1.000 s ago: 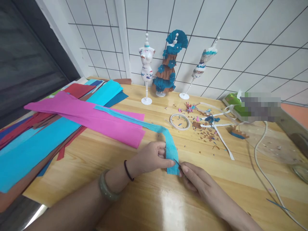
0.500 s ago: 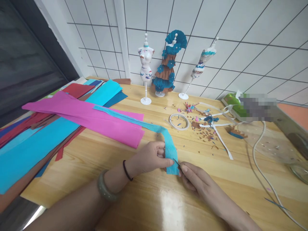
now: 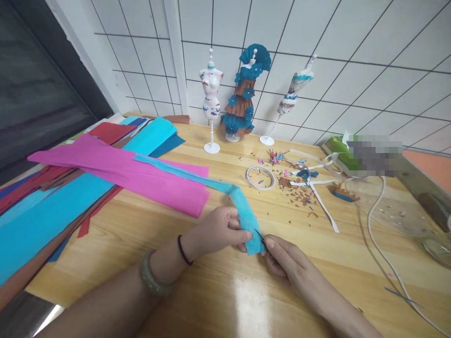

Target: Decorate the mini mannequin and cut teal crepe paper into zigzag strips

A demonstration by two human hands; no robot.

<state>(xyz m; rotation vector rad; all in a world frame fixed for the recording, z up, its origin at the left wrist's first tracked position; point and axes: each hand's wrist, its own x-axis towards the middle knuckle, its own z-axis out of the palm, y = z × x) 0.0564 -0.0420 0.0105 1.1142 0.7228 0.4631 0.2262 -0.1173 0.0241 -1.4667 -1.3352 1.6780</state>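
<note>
A long strip of light blue crepe paper point(image 3: 247, 213) runs from the pink paper point(image 3: 169, 185) to my hands, its near end hanging down. My left hand point(image 3: 225, 230) pinches that end by its left side, thumb in front and fingers behind. In my right hand point(image 3: 287, 256) are small scissors point(image 3: 260, 234), mostly hidden by the fingers. One dark blade lies across the front of the strip near its right edge, close to my left thumb.
Folded coloured papers, including a bright blue one point(image 3: 59, 211), lie at left. Behind stand two bare dress forms point(image 3: 212, 96) point(image 3: 296, 91) and one dressed in brown and teal paper point(image 3: 243, 96). A tape roll point(image 3: 260, 178), brown scraps point(image 3: 303, 197) and a white cable point(image 3: 378, 244) lie at right.
The strip's lower end has swung slightly to the right and tilts more. The scissor blade shows a little more across it. Both hands keep their grip; the whole view has shifted slightly.
</note>
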